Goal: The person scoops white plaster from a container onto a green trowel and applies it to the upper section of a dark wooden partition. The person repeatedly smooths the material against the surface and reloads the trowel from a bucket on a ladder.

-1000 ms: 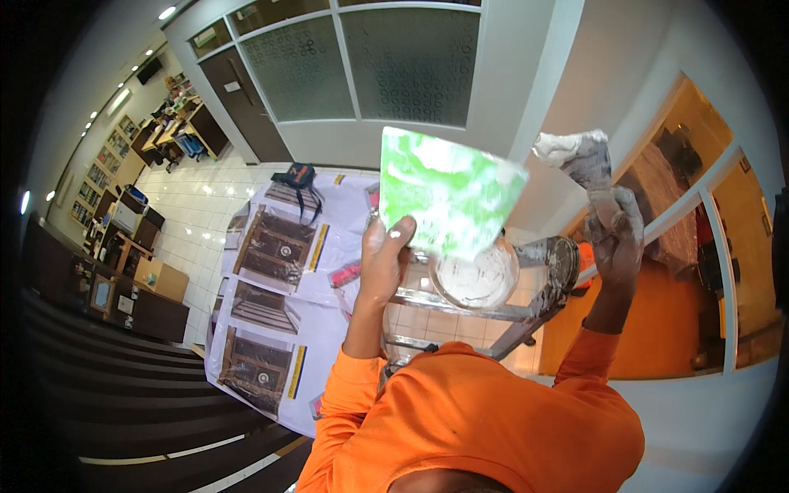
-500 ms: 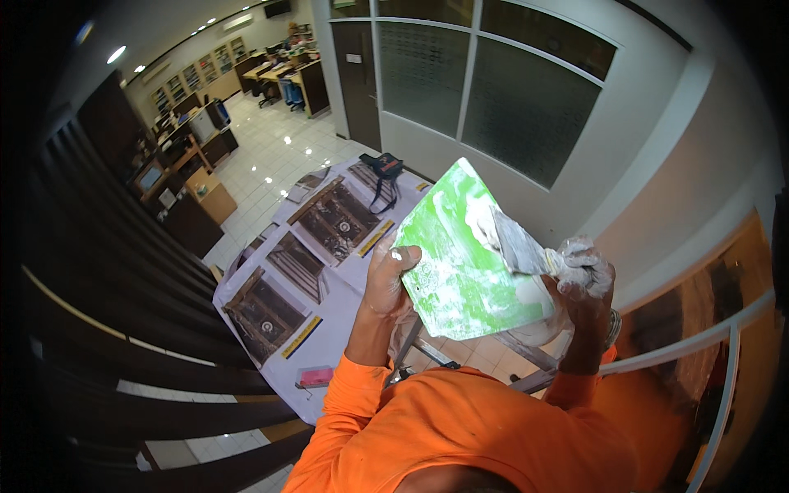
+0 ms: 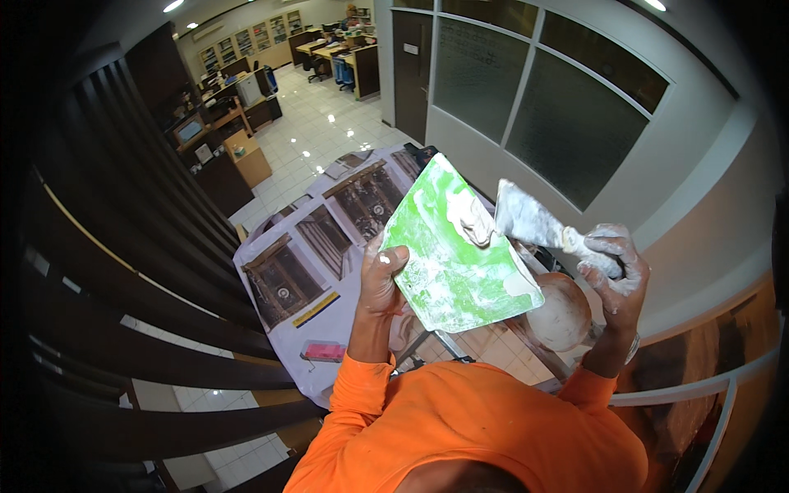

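My left hand [image 3: 380,279] grips the lower left edge of a green board [image 3: 456,271], thumb on its top face, which is smeared with white paste. A lump of white paste [image 3: 468,218] sits near its upper right part. My right hand [image 3: 615,264] is closed around the handle of a putty knife, whose white-coated blade [image 3: 526,215] is just beside the board's right edge. White paste coats my right fingers. Below the knife, a round bowl [image 3: 559,312] with pale residue rests on a metal stand, partly hidden by the board.
A large printed sheet [image 3: 267,255] covers something at the left, with a small pink item [image 3: 323,351] near its edge. Dark slats [image 3: 123,329] line the left. Behind are a door, frosted windows and office desks [image 3: 345,62]. A glazed wooden partition [image 3: 699,320] is at right.
From raised at the right, the loaded knife came onto the board and then moved back rightward, leaving a lump of paste there. The view has swung toward the right.
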